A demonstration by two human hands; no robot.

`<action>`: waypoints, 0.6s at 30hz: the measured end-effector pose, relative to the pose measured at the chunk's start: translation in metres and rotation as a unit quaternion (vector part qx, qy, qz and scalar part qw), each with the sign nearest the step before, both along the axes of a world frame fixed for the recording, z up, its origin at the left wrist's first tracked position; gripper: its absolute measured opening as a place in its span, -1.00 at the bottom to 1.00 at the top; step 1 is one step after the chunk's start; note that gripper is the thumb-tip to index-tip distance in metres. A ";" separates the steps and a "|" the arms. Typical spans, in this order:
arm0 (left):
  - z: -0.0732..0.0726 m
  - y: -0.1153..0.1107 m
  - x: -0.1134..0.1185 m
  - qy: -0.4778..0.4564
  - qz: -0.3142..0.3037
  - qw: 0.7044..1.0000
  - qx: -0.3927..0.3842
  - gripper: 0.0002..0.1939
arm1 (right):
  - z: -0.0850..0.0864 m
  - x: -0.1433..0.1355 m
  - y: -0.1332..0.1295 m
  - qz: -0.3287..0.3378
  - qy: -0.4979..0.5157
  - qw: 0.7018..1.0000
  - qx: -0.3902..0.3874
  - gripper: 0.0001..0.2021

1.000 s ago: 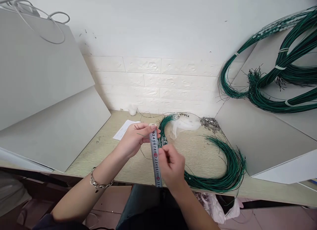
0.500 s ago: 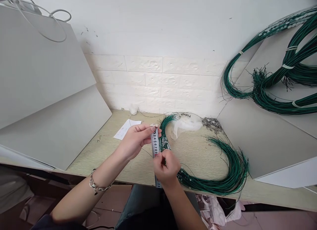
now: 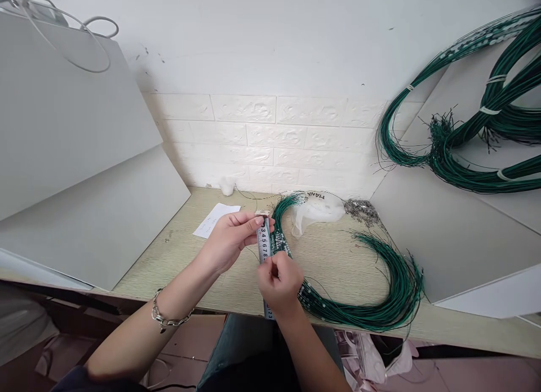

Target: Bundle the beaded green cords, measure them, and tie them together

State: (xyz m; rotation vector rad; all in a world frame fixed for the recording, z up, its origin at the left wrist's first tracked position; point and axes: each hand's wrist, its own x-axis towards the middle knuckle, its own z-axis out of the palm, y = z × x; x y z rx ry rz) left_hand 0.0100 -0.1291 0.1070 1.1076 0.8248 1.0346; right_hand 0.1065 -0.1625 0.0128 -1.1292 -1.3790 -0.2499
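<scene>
My left hand (image 3: 232, 237) is closed on the upper end of a measuring tape (image 3: 265, 243), thumb on top near its low numbers. Downward from there the numbered strip runs past the table's front edge. Lower on the strip, my right hand (image 3: 281, 282) is closed in a pinch against it, covering the numbers after 8. Whether a thin wire is also pinched in its fingers is hidden. A bundle of green wires (image 3: 367, 317) with small white beads curves on the table behind and right of my right hand.
A paper slip (image 3: 217, 219) lies behind my left hand. At the back are a clear plastic bag (image 3: 316, 212) and a pile of small dark bits (image 3: 362, 210). More green wire coils (image 3: 465, 178) hang over the right panel. A white panel (image 3: 84, 223) stands left.
My right hand has slid slightly up and left along the tape, now covering the 9 and the red mark. My left hand is almost still.
</scene>
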 end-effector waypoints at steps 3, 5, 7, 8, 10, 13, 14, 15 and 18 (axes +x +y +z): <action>0.000 -0.002 0.002 0.006 0.010 1.000 0.008 -0.87 | 0.001 0.000 0.002 -0.002 -0.023 1.000 0.006 -0.75; -0.001 -0.002 0.004 0.017 0.018 0.999 0.023 -0.87 | 0.003 0.001 0.003 -0.003 -0.044 0.999 0.005 -0.75; -0.002 -0.001 0.006 0.028 0.025 0.998 0.043 -0.86 | 0.005 0.001 0.002 -0.002 -0.061 0.998 -0.008 -0.76; -0.002 0.000 0.007 0.030 0.029 0.998 0.052 -0.85 | 0.006 0.002 0.000 0.002 -0.067 0.998 -0.020 -0.77; 0.000 0.004 0.009 0.030 0.034 0.997 0.068 -0.84 | 0.009 0.005 -0.005 0.022 -0.066 0.996 -0.055 -0.81; 0.013 0.012 0.013 0.031 0.036 0.993 0.104 -0.83 | 0.012 0.011 -0.017 0.069 -0.028 0.993 -0.096 -0.84; 0.020 0.016 0.014 0.031 0.040 0.991 0.121 -0.83 | 0.013 0.013 -0.021 0.083 -0.007 0.991 -0.107 -0.83; 0.028 0.020 0.015 0.033 0.047 0.989 0.139 -0.83 | 0.012 0.016 -0.026 0.094 0.014 0.988 -0.120 -0.81; 0.059 0.036 0.020 0.046 0.079 0.974 0.207 -0.82 | 0.009 0.023 -0.039 0.115 0.065 0.975 -0.177 -0.79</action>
